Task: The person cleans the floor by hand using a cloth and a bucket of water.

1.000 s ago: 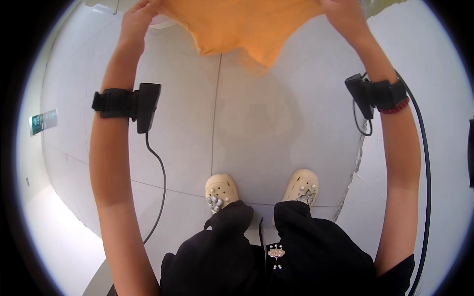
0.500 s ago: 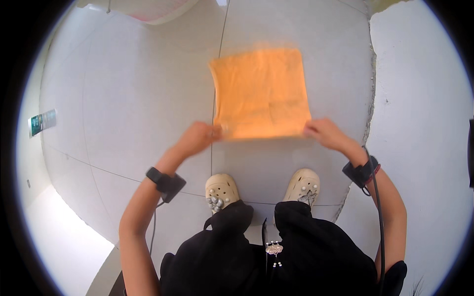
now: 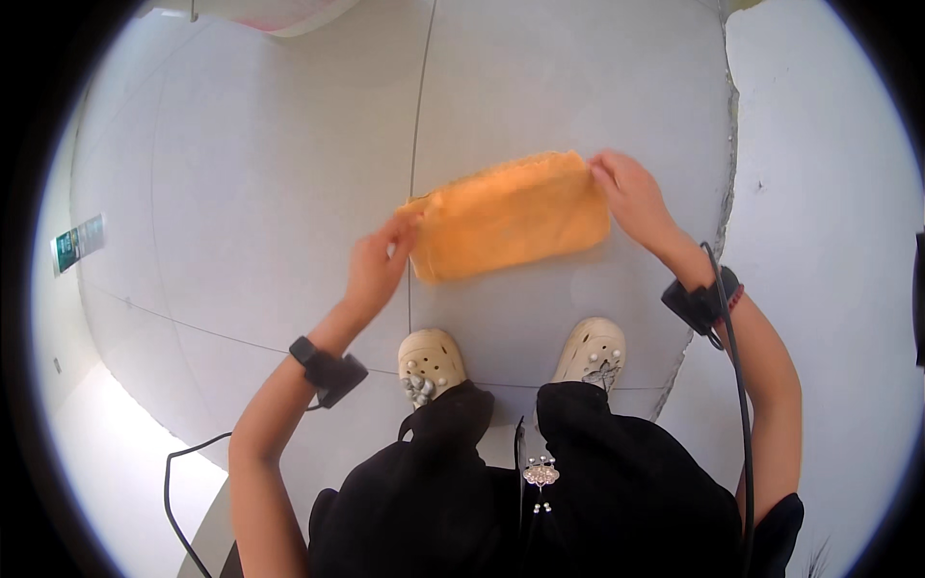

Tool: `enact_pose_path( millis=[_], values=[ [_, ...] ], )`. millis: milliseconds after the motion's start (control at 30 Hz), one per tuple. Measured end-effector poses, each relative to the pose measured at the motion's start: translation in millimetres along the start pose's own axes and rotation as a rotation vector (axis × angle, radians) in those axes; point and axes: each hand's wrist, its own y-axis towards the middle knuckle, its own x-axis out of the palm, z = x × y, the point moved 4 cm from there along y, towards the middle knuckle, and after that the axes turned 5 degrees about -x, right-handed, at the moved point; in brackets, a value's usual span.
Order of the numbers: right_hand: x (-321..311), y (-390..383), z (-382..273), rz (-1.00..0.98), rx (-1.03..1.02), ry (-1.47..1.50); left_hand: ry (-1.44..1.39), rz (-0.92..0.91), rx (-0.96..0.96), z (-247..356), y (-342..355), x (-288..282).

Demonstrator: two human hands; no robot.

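A soft, orange, roughly rectangular fabric cloth (image 3: 511, 226) is held out over the grey tiled floor (image 3: 270, 183), your left hand (image 3: 379, 260) gripping its upper left corner, your right hand (image 3: 631, 197) its upper right; your cream perforated clogs (image 3: 436, 358) stand nearer you.

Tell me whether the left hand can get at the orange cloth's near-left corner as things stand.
Probably yes: the left hand is at the left end of the orange cloth, and the near-left corner lies close by, uncovered, with nothing visible in the way.
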Motion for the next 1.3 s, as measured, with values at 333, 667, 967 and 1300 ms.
enact_pose_path(
  millis=[333, 667, 967, 1300],
  values=[
    [38.3, -12.3, 0.0, 0.081, 0.055, -0.413, 0.497, 0.351, 0.191, 0.1, -4.2, 25.1],
    [46.1, -32.9, 37.4, 0.082, 0.323, 0.109, -0.034, 0.219, -0.135, -14.4, 3.1, 38.0],
    [24.3, -47.1, 30.1, 0.055, 0.344, 0.725, -0.127, 0.202, 0.243, -0.1, -31.6, 1.9],
    [44.8, -67.7, 46.2, -0.063, 0.476, 0.34, -0.042, 0.136, -0.101, -40.7, -45.2, 37.8]
  ],
)
